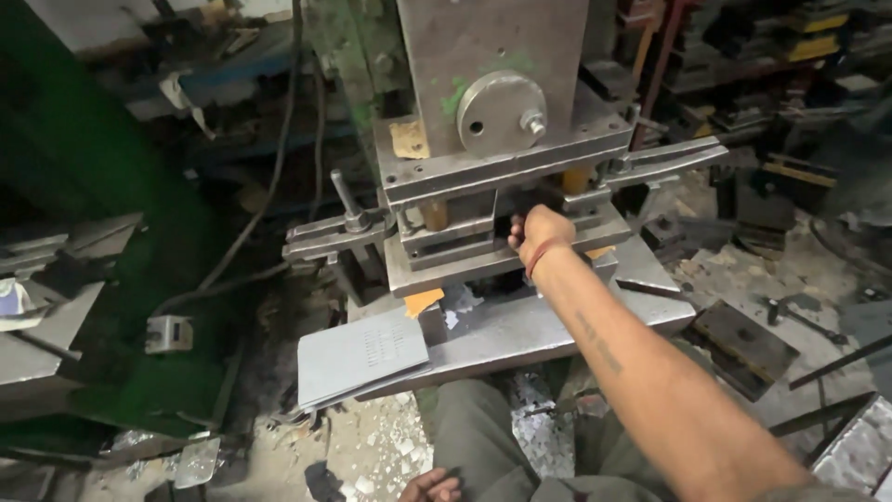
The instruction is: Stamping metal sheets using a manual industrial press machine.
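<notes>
Right hand (pixel 542 232) is stretched out in front, fingers (pixel 518 232) curled and pushed into the gap of the die (pixel 492 246) on the press (pixel 492 84). They look closed round something in there, but what it is I cannot tell; the slot is dark and the fingertips are hidden. A red band sits at the wrist.

The slot lies straight ahead of the knuckles and opens toward the person. Its long axis runs left to right across the view, tipped slightly up on the right, so the fingers enter square across it, not along it. The upper block hangs just above them, the lower plate just beneath.

Left hand (pixel 430 485) is low, at the bottom edge by the knee, only partly in view; fingers look loosely bent, holding nothing that shows. It is well away from the die, so the right is clearly the nearer hand.

Below and to the left of the right fingers, a stack of grey sheets (pixel 362 358) rests on the bed (pixel 557 321), overhanging its near-left corner. A clamp bar (pixel 330 240) sticks out left of the die.
</notes>
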